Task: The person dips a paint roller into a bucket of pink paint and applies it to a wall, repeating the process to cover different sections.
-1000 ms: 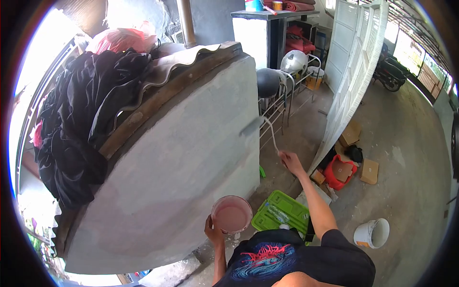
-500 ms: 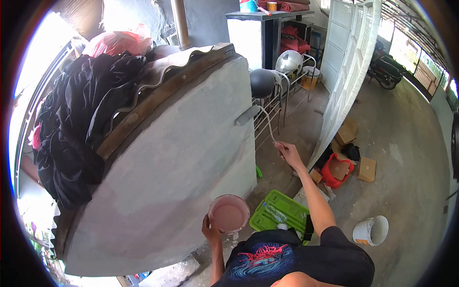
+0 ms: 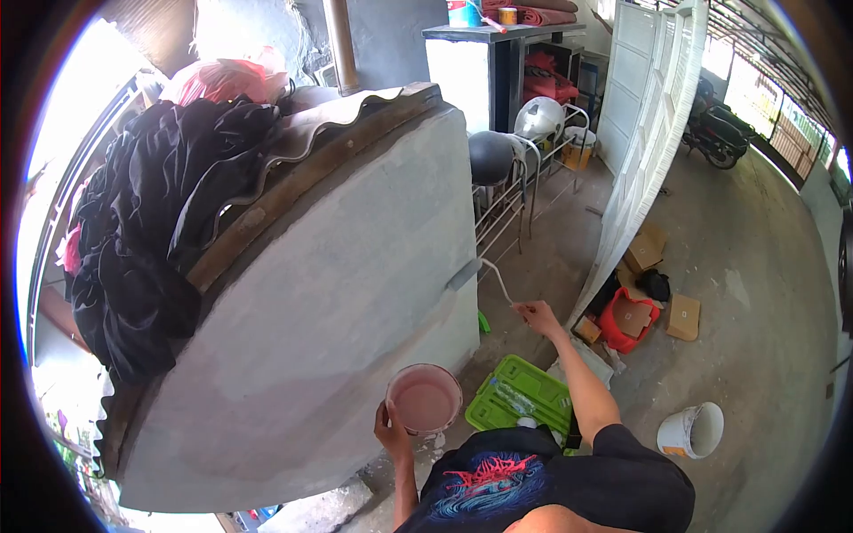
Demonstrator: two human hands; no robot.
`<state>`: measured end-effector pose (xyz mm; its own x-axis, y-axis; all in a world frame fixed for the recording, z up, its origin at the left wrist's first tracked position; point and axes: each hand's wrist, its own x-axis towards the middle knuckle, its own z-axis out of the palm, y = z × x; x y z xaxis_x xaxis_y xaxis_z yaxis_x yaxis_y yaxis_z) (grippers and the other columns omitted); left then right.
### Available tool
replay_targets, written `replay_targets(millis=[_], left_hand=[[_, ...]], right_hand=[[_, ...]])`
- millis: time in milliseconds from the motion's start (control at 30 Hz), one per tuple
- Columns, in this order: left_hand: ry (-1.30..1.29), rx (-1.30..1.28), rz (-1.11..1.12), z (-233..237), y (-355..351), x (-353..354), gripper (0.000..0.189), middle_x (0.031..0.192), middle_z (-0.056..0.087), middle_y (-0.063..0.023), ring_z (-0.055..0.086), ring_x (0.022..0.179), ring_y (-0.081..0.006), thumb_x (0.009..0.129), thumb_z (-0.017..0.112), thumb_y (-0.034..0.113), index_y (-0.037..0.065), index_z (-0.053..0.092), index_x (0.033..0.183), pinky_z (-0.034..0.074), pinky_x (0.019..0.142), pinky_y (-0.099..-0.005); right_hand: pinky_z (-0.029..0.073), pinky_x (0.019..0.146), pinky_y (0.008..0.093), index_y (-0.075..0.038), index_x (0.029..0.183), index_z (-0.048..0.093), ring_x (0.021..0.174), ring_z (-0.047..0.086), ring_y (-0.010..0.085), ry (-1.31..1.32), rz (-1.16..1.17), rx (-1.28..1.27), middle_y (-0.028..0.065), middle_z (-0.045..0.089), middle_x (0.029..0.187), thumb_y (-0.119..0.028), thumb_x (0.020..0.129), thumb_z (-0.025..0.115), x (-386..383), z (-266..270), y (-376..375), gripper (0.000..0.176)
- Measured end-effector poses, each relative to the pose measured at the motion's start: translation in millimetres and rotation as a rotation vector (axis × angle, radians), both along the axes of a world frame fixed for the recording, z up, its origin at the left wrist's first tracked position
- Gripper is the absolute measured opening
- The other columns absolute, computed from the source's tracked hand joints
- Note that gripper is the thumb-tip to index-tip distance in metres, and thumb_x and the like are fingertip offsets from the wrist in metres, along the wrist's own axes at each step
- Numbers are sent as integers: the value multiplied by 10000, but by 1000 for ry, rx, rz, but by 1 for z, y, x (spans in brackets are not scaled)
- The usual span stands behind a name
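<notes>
My right hand (image 3: pixel 537 317) is closed around the handle of a paint roller (image 3: pixel 463 274). The grey roller head lies against the right edge of a whitish wall (image 3: pixel 329 329). Darker, damp-looking patches run across the lower part of that wall. Against the wall's lower right side, my left hand (image 3: pixel 392 430) grips the rim of a paint bucket (image 3: pixel 425 400). Pale pinkish liquid stands inside it, and its far wall shows pink stains.
A green plastic lid or tray (image 3: pixel 524 395) lies on the floor by my body. Further right are a white bucket (image 3: pixel 690 430), a red bag (image 3: pixel 626 318) and cardboard boxes (image 3: pixel 682 317). Helmets (image 3: pixel 490 158) rest on a metal rack behind the wall. Dark cloth (image 3: pixel 142 240) drapes over the wall's top.
My right hand has moved down, and the roller has slid lower along the wall's right edge. My left hand and the bucket have stayed nearly in place.
</notes>
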<state>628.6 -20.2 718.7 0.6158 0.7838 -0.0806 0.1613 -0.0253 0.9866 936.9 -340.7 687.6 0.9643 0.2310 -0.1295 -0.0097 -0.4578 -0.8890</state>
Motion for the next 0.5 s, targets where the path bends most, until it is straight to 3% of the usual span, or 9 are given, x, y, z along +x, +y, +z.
replay_targets(millis=[100, 267, 500], left_hand=[[-17, -36, -10, -5, 2, 3, 446, 1127, 704, -173, 652, 1058, -217, 998, 615, 307, -79, 636, 1221, 478, 941, -347], [-20, 93, -6, -5, 0, 3, 443, 1107, 705, -171, 647, 1044, -212, 998, 615, 314, -75, 641, 1206, 476, 935, -345], [-43, 78, -1, 4, -2, 1, 447, 1095, 707, -160, 646, 1029, -208, 1000, 611, 326, -74, 649, 1196, 478, 925, -342]], right_hand=[[440, 573, 315, -23, 1074, 738, 594, 536, 98, -72, -11, 44, 37, 571, 607, -425, 969, 641, 1, 47, -2, 427], [438, 574, 306, -29, 1103, 735, 596, 524, 95, -139, -22, 161, 31, 561, 621, -434, 976, 627, 5, 70, 1, 438], [478, 594, 326, -28, 1051, 747, 614, 609, 125, -5, -9, -82, 57, 621, 637, -475, 948, 651, 2, -19, -1, 469]])
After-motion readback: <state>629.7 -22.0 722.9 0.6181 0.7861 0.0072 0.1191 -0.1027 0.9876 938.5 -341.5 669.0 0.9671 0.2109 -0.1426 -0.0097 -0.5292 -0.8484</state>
